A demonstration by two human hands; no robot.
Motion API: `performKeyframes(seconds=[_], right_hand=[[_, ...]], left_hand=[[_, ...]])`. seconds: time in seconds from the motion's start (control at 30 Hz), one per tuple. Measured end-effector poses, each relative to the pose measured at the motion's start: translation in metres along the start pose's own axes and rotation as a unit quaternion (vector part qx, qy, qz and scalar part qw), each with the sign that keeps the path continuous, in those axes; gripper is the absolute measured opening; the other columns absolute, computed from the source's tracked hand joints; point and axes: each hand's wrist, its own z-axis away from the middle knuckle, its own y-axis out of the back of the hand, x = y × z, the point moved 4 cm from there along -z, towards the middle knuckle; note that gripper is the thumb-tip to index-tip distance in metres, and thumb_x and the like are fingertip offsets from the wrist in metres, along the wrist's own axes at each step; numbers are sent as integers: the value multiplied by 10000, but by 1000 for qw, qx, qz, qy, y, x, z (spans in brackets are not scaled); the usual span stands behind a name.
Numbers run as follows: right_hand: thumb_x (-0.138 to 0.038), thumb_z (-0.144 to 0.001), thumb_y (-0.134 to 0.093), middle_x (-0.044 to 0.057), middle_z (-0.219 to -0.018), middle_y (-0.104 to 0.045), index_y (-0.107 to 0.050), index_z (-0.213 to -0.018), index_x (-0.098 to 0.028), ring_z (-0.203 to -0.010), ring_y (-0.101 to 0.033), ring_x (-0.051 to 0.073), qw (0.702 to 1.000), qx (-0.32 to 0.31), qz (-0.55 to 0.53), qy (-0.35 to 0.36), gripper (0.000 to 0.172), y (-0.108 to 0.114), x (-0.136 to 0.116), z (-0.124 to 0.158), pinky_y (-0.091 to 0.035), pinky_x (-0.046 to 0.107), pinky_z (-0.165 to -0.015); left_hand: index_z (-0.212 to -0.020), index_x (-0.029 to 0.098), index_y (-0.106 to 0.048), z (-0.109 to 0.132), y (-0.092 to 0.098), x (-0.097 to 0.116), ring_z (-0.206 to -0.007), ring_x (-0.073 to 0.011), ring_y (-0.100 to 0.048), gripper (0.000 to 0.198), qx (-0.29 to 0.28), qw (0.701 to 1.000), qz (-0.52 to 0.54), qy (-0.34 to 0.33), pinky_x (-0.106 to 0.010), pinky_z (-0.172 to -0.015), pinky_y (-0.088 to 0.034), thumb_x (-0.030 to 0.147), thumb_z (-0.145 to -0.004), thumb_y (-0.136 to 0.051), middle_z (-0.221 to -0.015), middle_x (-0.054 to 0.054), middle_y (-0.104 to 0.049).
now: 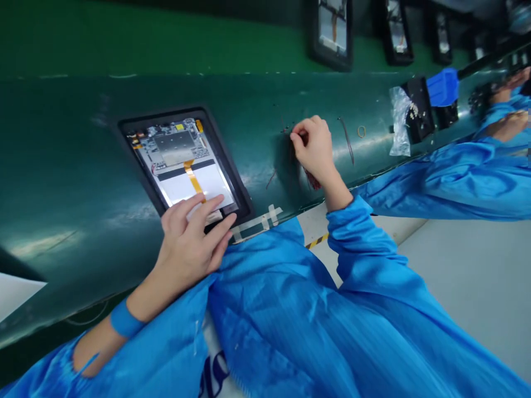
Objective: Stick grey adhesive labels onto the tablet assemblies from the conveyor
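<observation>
My left hand (194, 235) lies with its fingers spread over the lower part of an opened tablet (178, 185). That tablet sits in a black frame (226, 160), showing a circuit board (176, 142), an orange ribbon cable (192, 176) and a white panel. Right of it, the thumb and fingers of my right hand (311, 146) are pinched together on a bundle of thin dark-red wires (312, 179). The hand covers most of the bundle, so how many wires are in the pinch is hidden. Small wire ends show beyond my fingertips.
Loose wires (346, 141) and a yellowish ring (361, 131) lie to the right. Farther along are a clear plastic bag (400, 121), a black tray (420, 110), a blue bin (443, 87) and a co-worker's sleeve (456, 171). More framed tablets (333, 30) line the green far strip.
</observation>
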Motion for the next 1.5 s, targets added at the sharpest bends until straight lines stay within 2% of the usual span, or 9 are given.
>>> performKeyframes(seconds=[0.17,0.3,0.47,0.53,0.7,0.8,1.03,1.23,1.5], right_hand=[[-427,-1002,-658,141,-1157,-636,-626,-992,-204,-1164,-545,328,1000,18,-2,9,226,-37,-13,-61,-482,545,-1059],[-246,-963,-650,117,-968,-668,-607,-862,-222,-972,-589,277,994,-90,-64,18,112,-55,-3,-102,-530,485,-950],[-266,-1016,-555,109,-962,-631,-595,-868,-242,-998,-565,267,967,-118,-103,201,155,-37,-34,-85,-505,467,-984],[-314,-1058,-499,110,-1039,-612,-608,-958,-233,-1066,-551,279,947,-93,-120,284,169,-25,-66,-56,-483,495,-1009],[-351,-1136,-338,100,-1090,-598,-613,-1005,-219,-1079,-544,275,893,-87,-127,422,331,-8,-140,16,-445,518,-973],[-323,-1143,-322,92,-1125,-630,-617,-995,-217,-1083,-573,254,877,-110,-160,440,346,-7,-159,38,-444,473,-956],[-272,-1045,-556,-10,-830,-644,-624,-970,-213,-729,-576,127,861,-219,-375,264,117,-3,-158,59,-438,268,-714],[-229,-1019,-528,13,-791,-664,-651,-873,-201,-713,-571,140,885,-207,-296,295,193,-12,-147,94,-383,282,-669],[-273,-1109,-413,75,-946,-759,-716,-971,-192,-830,-642,193,896,-184,-150,375,343,-26,-139,112,-345,340,-673]], left_hand=[[-1196,207,-747,-16,17,-11,-1454,-458,-486,291,15,999,-1,50,-654,-1106,-488,165,-908,-740,-1481,-176,-596],[-1158,235,-745,-27,25,-13,-1418,-450,-507,240,36,997,14,71,-687,-1082,-482,164,-933,-699,-1437,-177,-618],[-1079,246,-763,-44,28,-25,-1158,-308,-656,145,75,974,100,191,-519,-976,-560,240,-980,-657,-1221,-119,-709],[-1070,217,-745,-50,23,-35,-862,-196,-680,153,56,926,219,302,-349,-735,-563,306,-989,-651,-1017,-80,-725],[-953,169,-667,-61,2,-39,-455,-87,-373,365,-58,684,560,464,-232,-413,-238,533,-964,-651,-656,-10,-573],[-823,182,-580,-59,2,-37,-448,-67,-281,355,-62,640,596,480,-215,-418,-175,491,-898,-739,-591,29,-469],[-830,172,-653,-39,15,-30,-561,-97,-454,234,-74,798,437,409,-233,-533,-345,375,-933,-709,-684,-1,-581],[-1122,194,-721,-3,27,-22,-752,-191,-608,189,-4,943,133,306,-342,-720,-469,284,-974,-644,-850,-53,-687],[-1152,210,-740,24,18,3,-1233,-334,-518,248,54,988,24,144,-487,-977,-507,157,-913,-694,-1330,-152,-618]])
